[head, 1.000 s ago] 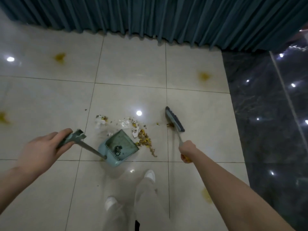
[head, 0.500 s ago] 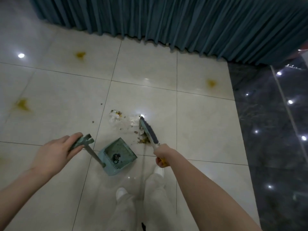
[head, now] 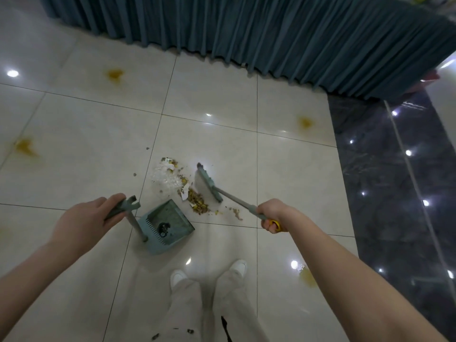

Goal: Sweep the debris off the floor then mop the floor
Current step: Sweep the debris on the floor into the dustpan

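The left hand (head: 85,224), at the left of the frame below centre, is wrapped around the grip at the top of the dustpan (head: 166,224) handle. The pan sits on the floor (head: 81,144) just below the middle of the frame, its open mouth turned toward the upper right, with a small dark scrap lying inside it.

The right hand (head: 272,214), right of centre, is closed around the broom (head: 209,182) handle near a yellow band on its end. The shaft slants up and to the left from that hand, and the brush head rests on the tiles just right of the debris (head: 181,186).

The debris lies at mid-frame between the pan mouth and the brush: crumpled clear plastic, white paper scraps and yellow-brown crumbs, the nearest crumbs just beside the pan's lip. A few stray bits sit further right, under the shaft, and small specks lie to the left of the pile.

Yellowish stains (head: 114,75) mark the pale tiles at the upper left, far left, upper right and lower right. A teal curtain (head: 271,33) runs across the top, and a dark marble strip (head: 394,181) fills the right edge. White shoes (head: 238,267) and pale trousers show at the bottom centre.
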{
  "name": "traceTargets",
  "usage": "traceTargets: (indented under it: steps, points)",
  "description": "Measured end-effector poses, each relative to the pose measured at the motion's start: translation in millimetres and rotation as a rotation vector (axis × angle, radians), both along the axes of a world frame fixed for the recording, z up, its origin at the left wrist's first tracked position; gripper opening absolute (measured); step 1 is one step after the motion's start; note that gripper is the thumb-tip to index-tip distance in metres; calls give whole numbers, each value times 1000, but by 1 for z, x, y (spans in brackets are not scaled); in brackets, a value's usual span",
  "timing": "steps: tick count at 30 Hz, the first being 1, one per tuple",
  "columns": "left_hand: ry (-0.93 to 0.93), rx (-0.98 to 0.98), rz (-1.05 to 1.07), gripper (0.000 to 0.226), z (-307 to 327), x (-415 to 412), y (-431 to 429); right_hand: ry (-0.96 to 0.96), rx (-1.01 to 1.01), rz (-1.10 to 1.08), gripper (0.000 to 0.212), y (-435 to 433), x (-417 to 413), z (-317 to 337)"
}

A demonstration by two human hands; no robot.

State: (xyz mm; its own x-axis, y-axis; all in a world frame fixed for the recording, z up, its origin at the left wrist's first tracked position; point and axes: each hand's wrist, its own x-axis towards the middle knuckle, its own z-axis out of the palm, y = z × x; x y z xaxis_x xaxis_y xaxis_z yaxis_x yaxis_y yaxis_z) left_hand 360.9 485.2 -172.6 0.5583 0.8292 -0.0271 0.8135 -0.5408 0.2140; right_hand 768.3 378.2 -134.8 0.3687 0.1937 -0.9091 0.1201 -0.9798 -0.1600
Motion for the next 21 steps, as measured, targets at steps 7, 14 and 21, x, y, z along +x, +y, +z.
traceTargets:
  steps: [7,14,21]
  points:
    - [-5,18,-48,39,-5,11,2,-132,6,-156,19,-39,7,-24]
    - [-30,10,-37,36,-10,14,-2,-93,-42,-282,15,-83,-15,-54]
    - [-49,-22,44,33,-11,8,-10,32,-14,-209,10,-70,-80,-67]
